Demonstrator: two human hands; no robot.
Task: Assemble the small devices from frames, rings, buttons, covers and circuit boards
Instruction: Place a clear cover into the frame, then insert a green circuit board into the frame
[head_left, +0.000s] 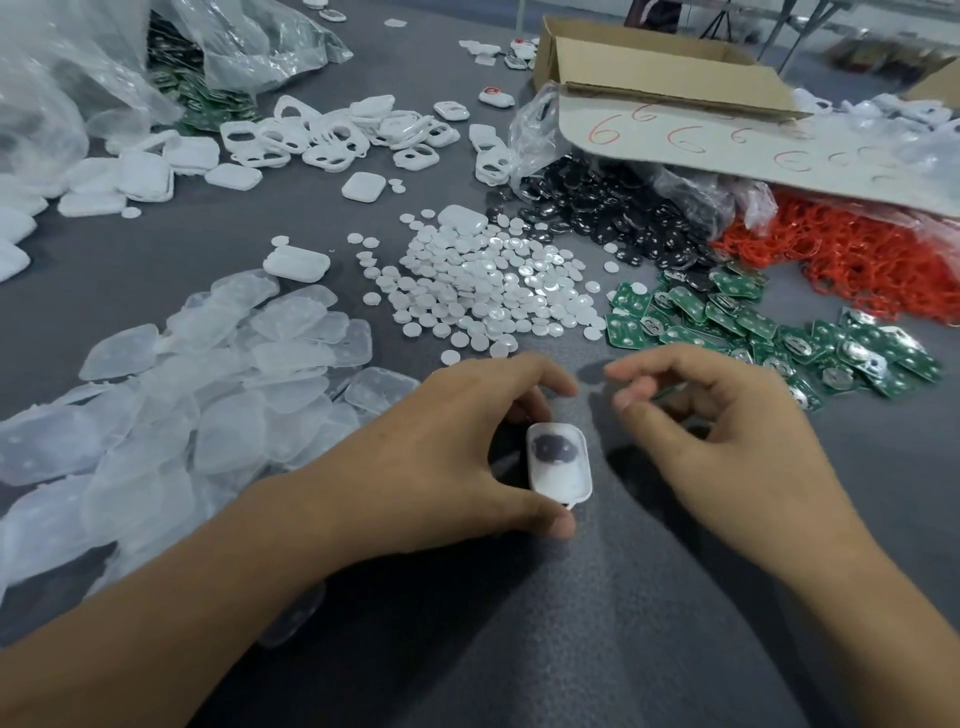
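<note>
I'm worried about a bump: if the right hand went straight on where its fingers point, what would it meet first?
Likely the left hand, whose index fingertip faces the right hand across a small gap; depth is unclear.

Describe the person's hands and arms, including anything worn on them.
The left hand and the right hand are both bare, with no gloves, rings or watch in view. The nails that show look short. The left forearm and the right forearm are uncovered as far as the picture reaches; no sleeve or cuff is visible.
</note>
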